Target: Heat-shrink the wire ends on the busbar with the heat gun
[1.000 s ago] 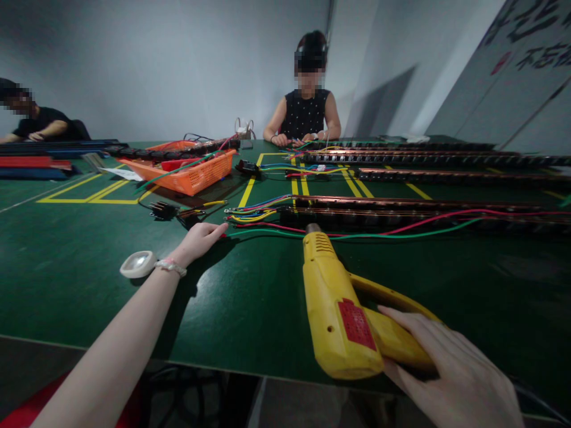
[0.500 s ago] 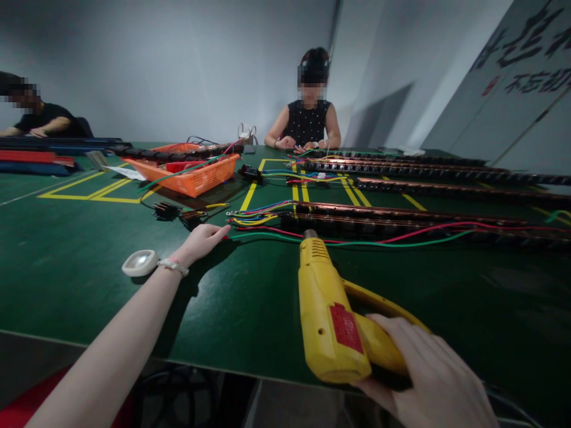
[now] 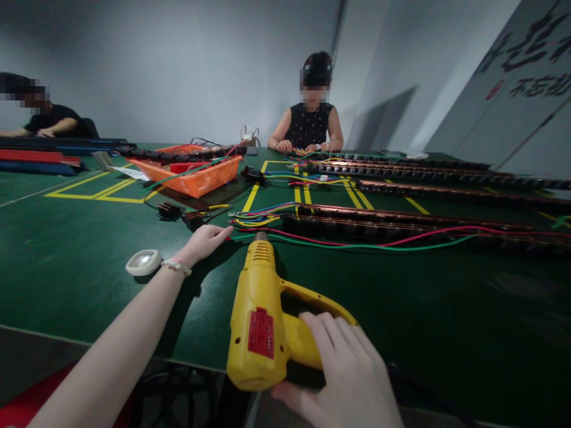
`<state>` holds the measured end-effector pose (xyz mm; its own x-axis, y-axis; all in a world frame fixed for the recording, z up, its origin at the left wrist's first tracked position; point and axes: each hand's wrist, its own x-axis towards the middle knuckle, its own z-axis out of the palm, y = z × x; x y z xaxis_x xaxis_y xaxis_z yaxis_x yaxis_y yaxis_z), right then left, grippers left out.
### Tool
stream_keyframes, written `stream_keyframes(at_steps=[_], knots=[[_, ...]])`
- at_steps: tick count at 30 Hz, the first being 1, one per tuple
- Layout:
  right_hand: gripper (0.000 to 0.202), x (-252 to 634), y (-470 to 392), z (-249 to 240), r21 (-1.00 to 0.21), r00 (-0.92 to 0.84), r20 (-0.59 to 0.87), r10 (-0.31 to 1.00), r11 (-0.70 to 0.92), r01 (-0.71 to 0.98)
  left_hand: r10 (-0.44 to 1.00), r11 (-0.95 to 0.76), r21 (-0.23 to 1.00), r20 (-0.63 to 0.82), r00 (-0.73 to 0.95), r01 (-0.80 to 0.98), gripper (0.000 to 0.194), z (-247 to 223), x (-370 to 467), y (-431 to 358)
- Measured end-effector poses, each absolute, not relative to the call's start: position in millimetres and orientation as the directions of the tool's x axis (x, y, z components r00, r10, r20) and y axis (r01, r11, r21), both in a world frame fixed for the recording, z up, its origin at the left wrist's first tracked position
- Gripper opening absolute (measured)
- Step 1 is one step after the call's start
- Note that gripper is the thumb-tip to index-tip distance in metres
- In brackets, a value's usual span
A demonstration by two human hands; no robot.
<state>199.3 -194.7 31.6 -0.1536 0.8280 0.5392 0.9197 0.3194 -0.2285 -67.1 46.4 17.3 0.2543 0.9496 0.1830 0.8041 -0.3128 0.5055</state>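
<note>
Gripping the heat gun (image 3: pixel 254 339) by its handle, your right hand (image 3: pixel 341 362) wraps its fingers round it, with the body of the gun to the left of that hand. The nozzle (image 3: pixel 261 236) points away from you, ending just right of your left fingertips; whether it touches the green wire (image 3: pixel 366 247) there you cannot tell. Your left hand (image 3: pixel 206 244) reaches forward, low over the table (image 3: pixel 414 297), thumb and fingers drawn together by a small red piece (image 3: pixel 228 238) at the near end of that green wire. The fingers hide what lies between them, so you cannot tell whether they pinch it. Just beyond those fingertips lie the ends of several coloured wires (image 3: pixel 259 222), running right to a black strip (image 3: pixel 366 224). A tape roll (image 3: pixel 143 263) sits beside your left wrist, and an orange basket (image 3: pixel 200 181) stands beyond your left hand.
</note>
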Motion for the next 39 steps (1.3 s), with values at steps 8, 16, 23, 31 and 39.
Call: stream_keyframes(at_steps=[8, 16, 23, 31, 39], knots=[[0.081, 160, -184, 29, -0.276, -0.201, 0.492, 0.847, 0.37, 0.887, 0.941, -0.338, 0.477, 0.202, 0.273, 0.811, 0.06, 16, -67, 48], [0.061, 167, -185, 23, -0.264, -0.242, 0.576, 0.781, 0.458, 0.849, 0.946, -0.324, 0.485, 0.199, 0.258, 0.812, 0.059, 16, -69, 47], [0.043, 188, -181, 31, -0.298, -0.257, 0.569, 0.781, 0.487, 0.821, 0.945, -0.327, 0.494, 0.201, 0.259, 0.806, 0.06, 20, -67, 42], [0.042, 222, -184, 40, -0.331, -0.175, 0.578, 0.797, 0.425, 0.843, 0.955, -0.296, 0.519, 0.19, 0.229, 0.802, 0.058, 20, -66, 42], [0.036, 284, -201, 29, -0.14, -0.197, 0.508, 0.838, 0.306, 0.942, 0.954, -0.3, 0.512, 0.175, 0.244, 0.804, 0.06, 21, -67, 41]])
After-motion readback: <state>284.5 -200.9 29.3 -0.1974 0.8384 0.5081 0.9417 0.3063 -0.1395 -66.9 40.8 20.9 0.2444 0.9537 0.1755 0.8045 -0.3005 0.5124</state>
